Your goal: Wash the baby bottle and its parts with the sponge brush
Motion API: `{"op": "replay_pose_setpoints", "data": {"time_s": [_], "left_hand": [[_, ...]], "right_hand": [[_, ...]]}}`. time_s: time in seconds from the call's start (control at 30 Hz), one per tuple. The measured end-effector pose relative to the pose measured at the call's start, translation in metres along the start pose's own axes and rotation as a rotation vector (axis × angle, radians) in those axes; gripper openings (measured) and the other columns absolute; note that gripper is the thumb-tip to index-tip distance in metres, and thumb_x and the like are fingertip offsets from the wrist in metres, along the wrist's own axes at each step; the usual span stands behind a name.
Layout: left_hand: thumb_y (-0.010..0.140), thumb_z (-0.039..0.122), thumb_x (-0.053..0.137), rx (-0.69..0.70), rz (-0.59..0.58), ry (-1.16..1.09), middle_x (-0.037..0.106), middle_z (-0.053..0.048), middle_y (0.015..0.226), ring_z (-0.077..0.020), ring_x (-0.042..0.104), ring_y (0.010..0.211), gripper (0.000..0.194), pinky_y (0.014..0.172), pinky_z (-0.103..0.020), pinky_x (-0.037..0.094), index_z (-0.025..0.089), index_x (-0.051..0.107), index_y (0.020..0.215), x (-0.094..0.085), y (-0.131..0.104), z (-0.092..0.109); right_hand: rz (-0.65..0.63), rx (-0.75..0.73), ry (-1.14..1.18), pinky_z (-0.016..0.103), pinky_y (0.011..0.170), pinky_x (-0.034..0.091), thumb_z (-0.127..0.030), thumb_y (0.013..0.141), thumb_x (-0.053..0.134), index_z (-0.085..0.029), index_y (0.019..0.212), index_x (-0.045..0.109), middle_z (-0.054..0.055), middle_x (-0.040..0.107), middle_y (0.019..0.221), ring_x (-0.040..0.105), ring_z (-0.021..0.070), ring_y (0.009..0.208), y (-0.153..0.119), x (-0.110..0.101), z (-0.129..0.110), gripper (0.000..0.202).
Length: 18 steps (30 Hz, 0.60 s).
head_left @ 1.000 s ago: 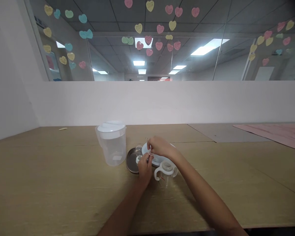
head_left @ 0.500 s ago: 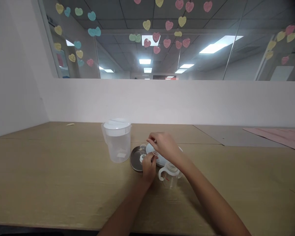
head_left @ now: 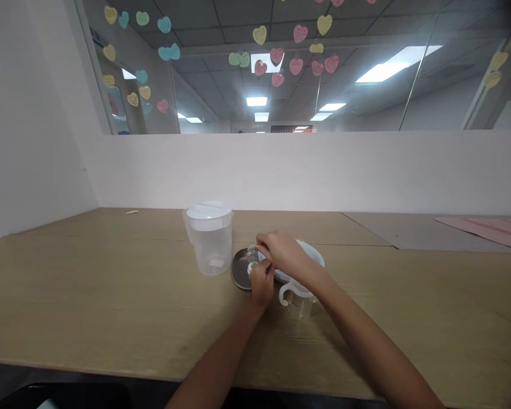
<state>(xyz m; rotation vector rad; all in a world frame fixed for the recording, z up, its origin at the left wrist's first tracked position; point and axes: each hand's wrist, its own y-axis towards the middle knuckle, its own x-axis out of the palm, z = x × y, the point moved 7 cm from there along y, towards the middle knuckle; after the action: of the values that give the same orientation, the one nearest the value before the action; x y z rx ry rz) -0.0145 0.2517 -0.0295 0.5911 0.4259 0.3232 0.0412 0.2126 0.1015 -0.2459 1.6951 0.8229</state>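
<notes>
And here the right hand (head_left: 281, 250) has just come down onto the fingertips of the left hand (head_left: 262, 284), so both sets of fingers now meet at one spot. That looks like close fingertip work on something small, but whatever sits between them is hidden. The right hand is bent over, fingers curled and drawn together; the left, just below it, has thumb and fingers nearly pinched. Can't tell whether either has hold of anything.

Right beneath, the round metal tray (head_left: 240, 276), dull grey with a raised rim, carries a clear, rounded cap (head_left: 251, 250) and a white ring-shaped piece (head_left: 250, 268), partly masked by the left fingers. Beside it, under and beyond the right wrist, is a smooth, pale bluish-white oval dish (head_left: 314, 253).

Nearer the person stands the drinking bottle (head_left: 300, 308), upright, see-through, red print on its side, its curved white handle (head_left: 283, 295) sticking out; the right forearm crowds its top.

Over to the left, well clear of the fingers, there's the frosted plastic pitcher (head_left: 213, 247), tapering, under a glossy white lid (head_left: 209, 210). All this on a tan, smooth-topped table (head_left: 111, 307), with soft pink cloth (head_left: 489, 232) at the far right.
</notes>
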Motion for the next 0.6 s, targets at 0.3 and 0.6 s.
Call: {"op": "replay_pose_setpoints", "data": {"time_s": [0.3,0.6], "left_hand": [[0.082,0.027,0.042,-0.042,0.068,-0.035,0.06,-0.001,0.059,-0.0132,0.048,0.054,0.03,0.052,-0.025,0.031,0.016,0.059,0.06,-0.007,0.002,0.001],[0.083,0.028,0.044,-0.007,0.081,-0.04,0.061,0.0,0.058,-0.0121,0.05,0.054,0.031,0.054,-0.023,0.034,0.017,0.061,0.06,-0.009,0.003,0.007]], "right_hand": [[-0.07,0.006,-0.04,0.024,0.06,0.031,-0.018,0.09,0.049,-0.015,0.079,0.06,0.007,0.065,0.085,0.057,0.016,0.077,0.001,0.0,-0.002,0.017],[-0.052,-0.006,-0.075,0.025,0.063,0.032,-0.021,0.089,0.051,-0.013,0.076,0.063,0.01,0.064,0.085,0.057,0.0175,0.079,0.01,0.013,0.013,0.019]]}}
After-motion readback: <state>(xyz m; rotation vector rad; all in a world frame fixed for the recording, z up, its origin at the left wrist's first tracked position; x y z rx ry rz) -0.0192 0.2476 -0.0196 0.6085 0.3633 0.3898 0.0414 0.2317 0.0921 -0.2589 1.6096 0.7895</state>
